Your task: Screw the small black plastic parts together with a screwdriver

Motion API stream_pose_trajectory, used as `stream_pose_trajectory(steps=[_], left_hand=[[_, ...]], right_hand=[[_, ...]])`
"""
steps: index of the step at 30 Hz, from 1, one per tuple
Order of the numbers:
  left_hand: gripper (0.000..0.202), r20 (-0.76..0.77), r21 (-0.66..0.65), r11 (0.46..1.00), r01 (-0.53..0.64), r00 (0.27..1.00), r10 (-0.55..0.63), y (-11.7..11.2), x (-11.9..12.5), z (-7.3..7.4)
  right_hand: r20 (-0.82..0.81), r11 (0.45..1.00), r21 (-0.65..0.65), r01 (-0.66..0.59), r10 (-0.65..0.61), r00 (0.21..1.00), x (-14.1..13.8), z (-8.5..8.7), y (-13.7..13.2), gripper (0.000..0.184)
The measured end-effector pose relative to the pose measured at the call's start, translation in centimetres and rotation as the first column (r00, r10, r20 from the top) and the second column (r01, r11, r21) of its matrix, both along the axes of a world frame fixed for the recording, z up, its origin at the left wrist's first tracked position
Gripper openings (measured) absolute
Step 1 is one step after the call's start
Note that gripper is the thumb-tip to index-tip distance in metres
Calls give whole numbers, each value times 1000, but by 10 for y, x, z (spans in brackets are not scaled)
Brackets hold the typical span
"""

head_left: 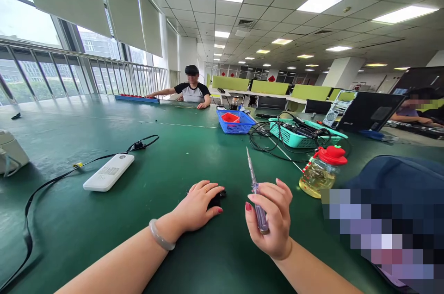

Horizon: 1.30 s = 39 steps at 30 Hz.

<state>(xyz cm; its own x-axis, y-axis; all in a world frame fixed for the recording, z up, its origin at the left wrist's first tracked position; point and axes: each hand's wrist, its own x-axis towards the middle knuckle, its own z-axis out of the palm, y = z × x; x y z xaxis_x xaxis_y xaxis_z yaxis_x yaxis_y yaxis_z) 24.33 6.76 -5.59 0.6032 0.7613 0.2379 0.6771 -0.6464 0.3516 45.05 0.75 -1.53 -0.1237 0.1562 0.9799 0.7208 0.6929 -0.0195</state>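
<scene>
The right hand [272, 220] closes around a screwdriver [255, 192], tip up and ready, just right of the small black part [218, 199] that the left hand [198, 208] presses flat on the green table [86, 238] to steady it.

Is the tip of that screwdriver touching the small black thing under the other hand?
Apart. The head view shows the screwdriver upright in the right hand, tip in the air, while the left hand covers the black thing on the table.
</scene>
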Motion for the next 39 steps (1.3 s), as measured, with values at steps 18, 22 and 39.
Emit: stream_pose_trajectory(steps=[18, 22, 39], left_hand=[[51, 20, -17, 1000, 6, 1000, -5, -2, 1, 3], [53, 22, -6, 1000, -1, 1000, 1, -2, 0, 1], [52, 23, 15, 1000, -7, 1000, 7, -1, 0, -1]], right_hand=[[67, 997, 65, -31, 27, 997, 0, -1, -4, 25], [86, 999, 50, -15, 10, 996, 0, -1, -4, 24], [79, 984, -180, -17, 32, 996, -1, -2, 11, 13]])
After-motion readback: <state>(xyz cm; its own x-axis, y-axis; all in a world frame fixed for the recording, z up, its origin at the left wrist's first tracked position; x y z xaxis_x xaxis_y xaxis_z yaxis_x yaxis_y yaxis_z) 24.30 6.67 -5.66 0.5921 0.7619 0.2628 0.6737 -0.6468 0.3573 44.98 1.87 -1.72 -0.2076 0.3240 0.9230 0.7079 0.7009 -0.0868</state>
